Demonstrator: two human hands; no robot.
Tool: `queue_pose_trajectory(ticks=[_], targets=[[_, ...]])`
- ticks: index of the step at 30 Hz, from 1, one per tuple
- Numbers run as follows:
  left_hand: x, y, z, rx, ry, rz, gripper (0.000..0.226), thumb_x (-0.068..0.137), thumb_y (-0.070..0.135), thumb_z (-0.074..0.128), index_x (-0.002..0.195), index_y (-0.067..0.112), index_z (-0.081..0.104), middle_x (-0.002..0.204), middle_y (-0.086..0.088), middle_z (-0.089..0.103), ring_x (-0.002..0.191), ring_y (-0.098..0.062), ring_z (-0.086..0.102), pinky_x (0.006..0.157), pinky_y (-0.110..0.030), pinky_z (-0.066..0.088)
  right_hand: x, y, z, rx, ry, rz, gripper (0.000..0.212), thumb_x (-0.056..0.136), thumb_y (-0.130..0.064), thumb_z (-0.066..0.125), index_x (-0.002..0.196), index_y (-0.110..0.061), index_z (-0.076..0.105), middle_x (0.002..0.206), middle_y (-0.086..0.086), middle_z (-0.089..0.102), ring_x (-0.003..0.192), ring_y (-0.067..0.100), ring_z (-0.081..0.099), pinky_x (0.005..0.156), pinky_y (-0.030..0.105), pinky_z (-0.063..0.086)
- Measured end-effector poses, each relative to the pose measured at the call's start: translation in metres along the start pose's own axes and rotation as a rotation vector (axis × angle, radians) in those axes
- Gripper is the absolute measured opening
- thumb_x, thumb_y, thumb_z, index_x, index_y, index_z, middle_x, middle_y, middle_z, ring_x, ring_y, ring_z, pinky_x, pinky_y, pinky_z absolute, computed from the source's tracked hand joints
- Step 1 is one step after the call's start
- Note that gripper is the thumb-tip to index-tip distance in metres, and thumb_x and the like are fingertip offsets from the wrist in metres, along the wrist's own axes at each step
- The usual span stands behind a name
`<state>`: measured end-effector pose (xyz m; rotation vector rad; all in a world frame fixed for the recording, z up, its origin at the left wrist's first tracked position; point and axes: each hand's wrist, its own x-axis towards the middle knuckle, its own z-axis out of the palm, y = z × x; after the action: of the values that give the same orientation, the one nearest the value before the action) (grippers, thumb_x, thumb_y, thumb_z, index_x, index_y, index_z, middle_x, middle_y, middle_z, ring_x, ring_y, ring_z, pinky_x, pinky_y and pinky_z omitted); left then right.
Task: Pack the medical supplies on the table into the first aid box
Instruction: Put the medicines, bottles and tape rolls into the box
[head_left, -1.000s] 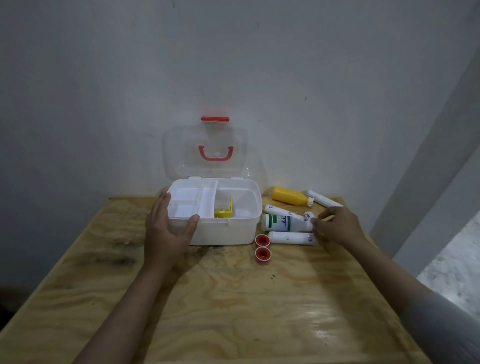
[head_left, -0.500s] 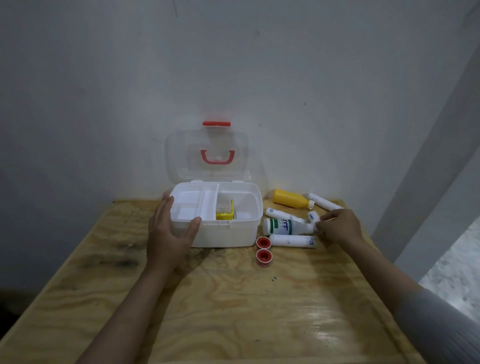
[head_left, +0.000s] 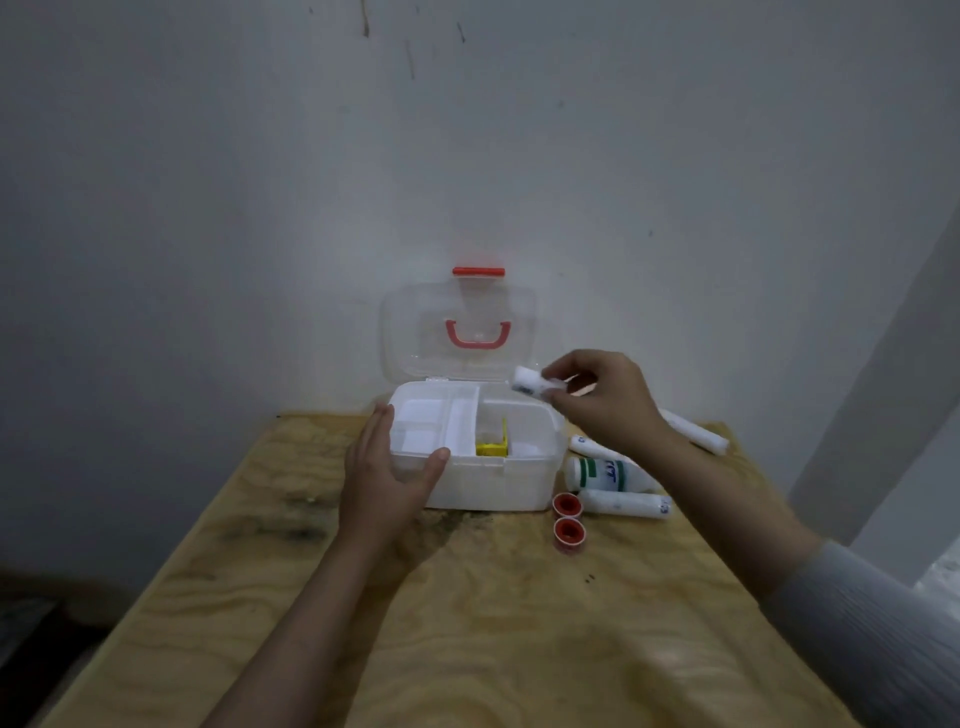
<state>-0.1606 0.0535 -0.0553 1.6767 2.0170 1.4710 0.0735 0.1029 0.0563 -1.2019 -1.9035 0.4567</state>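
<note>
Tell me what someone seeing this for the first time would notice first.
The open first aid box at the table's far edge, its clear lid up against the wall. The right hand holds a small white roll above its right rear corner, while the left hand steadies its front left corner.

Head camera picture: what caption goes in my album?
Right hand carries a white roll over the open first aid box.
</note>
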Motion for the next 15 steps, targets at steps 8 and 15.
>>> queue_pose_trajectory(ticks=[8,15], targets=[[0.006,0.004,-0.007,-0.029,-0.111,-0.081,0.098,0.07,0.063,0.066,0.148,0.03,0.016,0.157,0.006,0.02,0.14,-0.02,0.024,0.106,-0.044,0.034,0.027,-0.034,0.076,-0.1,-0.316,-0.153,0.022,0.075,-0.007,0.066,0.096,-0.01,0.071,0.099,0.005,0.072,0.076,0.01,0.059,0.07,0.018,0.047],[0.006,0.001,-0.007,-0.076,-0.134,-0.094,0.1,0.07,0.06,0.068,0.149,0.029,0.015,0.158,0.007,0.018,0.142,-0.018,0.02,0.109,-0.043,0.031,0.037,-0.037,0.099,-0.113,-0.48,-0.147,0.023,0.074,-0.005,0.07,0.096,-0.009,0.073,0.1,0.006,0.073,0.074,0.005,0.059,0.071,0.017,0.048]])
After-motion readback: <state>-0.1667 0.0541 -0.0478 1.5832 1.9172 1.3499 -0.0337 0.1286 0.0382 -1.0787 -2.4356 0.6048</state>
